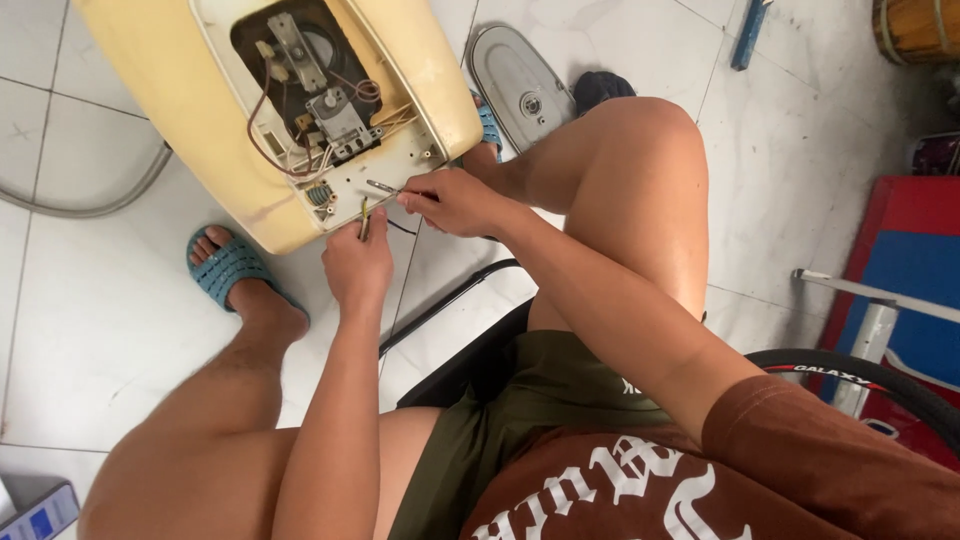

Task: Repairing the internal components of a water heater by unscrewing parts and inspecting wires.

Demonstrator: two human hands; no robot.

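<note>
Left hand (358, 262) pinched a yellow wire (364, 215); right hand (452, 200), at its 2 o'clock, gripped a screwdriver (382, 186) against the cream heater (300, 110)

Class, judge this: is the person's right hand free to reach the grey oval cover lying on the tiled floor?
Probably not at once: the right hand holds a thin metal tool, and the raised knee lies between it and the grey oval cover.

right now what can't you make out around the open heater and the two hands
- Head view: the tip of the thin tool in the right hand is too small to identify.
- What the left hand pinches is mostly hidden by its fingers.
- The cream heater casing is cut off by the top edge.
- Wiring inside the opening is too small to trace.
</note>
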